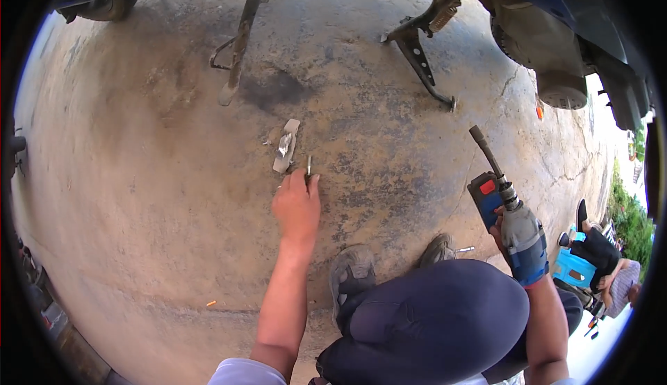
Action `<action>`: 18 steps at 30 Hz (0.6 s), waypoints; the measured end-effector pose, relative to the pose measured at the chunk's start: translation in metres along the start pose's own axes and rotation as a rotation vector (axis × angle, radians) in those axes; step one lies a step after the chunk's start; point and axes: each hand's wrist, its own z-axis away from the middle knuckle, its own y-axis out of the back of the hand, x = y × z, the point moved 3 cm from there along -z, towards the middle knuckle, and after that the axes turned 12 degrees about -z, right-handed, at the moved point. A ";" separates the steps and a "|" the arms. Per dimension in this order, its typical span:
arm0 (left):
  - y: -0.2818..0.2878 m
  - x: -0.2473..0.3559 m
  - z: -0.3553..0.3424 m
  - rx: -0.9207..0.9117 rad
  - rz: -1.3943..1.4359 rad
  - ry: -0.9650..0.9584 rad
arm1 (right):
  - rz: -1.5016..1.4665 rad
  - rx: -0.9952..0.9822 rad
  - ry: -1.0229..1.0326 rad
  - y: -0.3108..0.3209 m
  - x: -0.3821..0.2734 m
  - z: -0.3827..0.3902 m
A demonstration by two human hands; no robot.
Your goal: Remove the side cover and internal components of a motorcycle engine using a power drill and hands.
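Observation:
My left hand (299, 203) reaches down to the concrete floor, its fingertips closed around a thin metal rod (309, 163), perhaps a bolt. Just beyond those fingers lies a flat pale strip (292, 131) with a shiny, crumpled-looking piece (284, 144) on it; tiny bits sit beside it. On the right, my right hand (496, 226) grips a grey and blue cordless power driver (522, 227). A long socket extension (488, 150) sticks out of its nose, pointing up and away, and a dark battery (484, 189) shows beside it. The tool's body hides most of that hand.
A motorbike's side stand (246, 34) and centre stand (419, 59) reach the floor ahead. Its underside (549, 55) overhangs the far right. A small metal tool (465, 249) lies by my shoe (439, 249). Another person (606, 263) sits at the right beside a blue box (574, 268).

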 end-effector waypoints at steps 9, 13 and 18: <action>0.051 0.057 0.012 -0.264 0.430 -0.045 | -0.803 -0.109 -0.365 0.147 0.046 0.035; 0.103 0.138 -0.065 -0.191 0.491 -0.400 | -0.938 -0.018 -0.302 0.169 0.077 0.051; 0.175 0.281 -0.108 -0.178 0.448 -0.787 | -0.460 0.366 0.246 0.141 0.143 0.086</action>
